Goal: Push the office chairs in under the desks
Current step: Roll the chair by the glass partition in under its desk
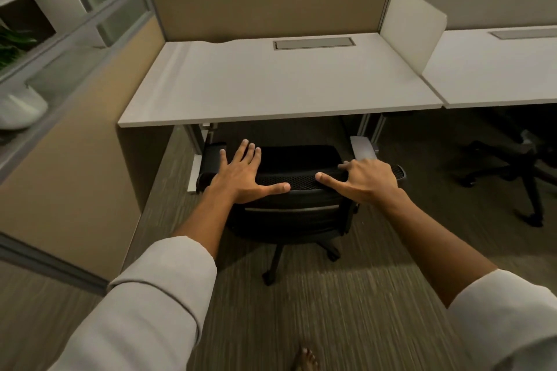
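Note:
A black mesh-backed office chair [297, 213] stands in front of the white desk [271, 84], its seat and armrests just at the desk's front edge. My left hand [244, 174] lies flat and spread on the left end of the backrest's top edge. On the right end of that edge rests my right hand [366, 180], fingers curled over it and thumb stretched out. A second black chair [512, 165] sits partly under the neighbouring desk [497, 69] on the right, only its base and wheels showing.
Tan partition walls close off the desk at the back [265, 5] and along the left [75, 144]. A white divider panel [413, 29] separates the two desks. The floor is striped carpet [346, 310]. A bare foot [306, 360] shows at the bottom edge.

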